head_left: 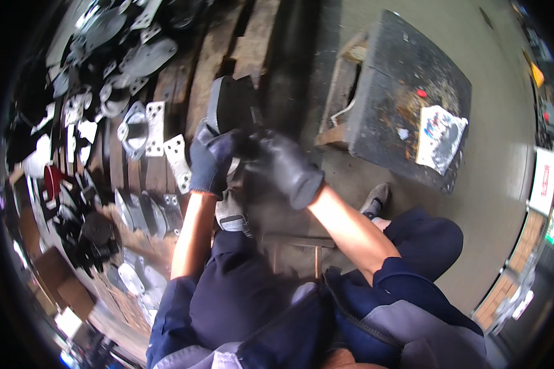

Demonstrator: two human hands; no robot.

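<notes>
Wooden boards [204, 58] behind — left hand [212, 155] grips dark part [232, 103]; right hand [286, 165] blurred, grip unclear.

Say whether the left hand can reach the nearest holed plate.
Probably not: the left hand seems to grip the dark metal part, though nothing visible blocks the way to the holed plate.

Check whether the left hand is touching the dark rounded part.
Touching: the head view shows the left hand, gloved, closed against the near end of the dark rounded part.
</notes>
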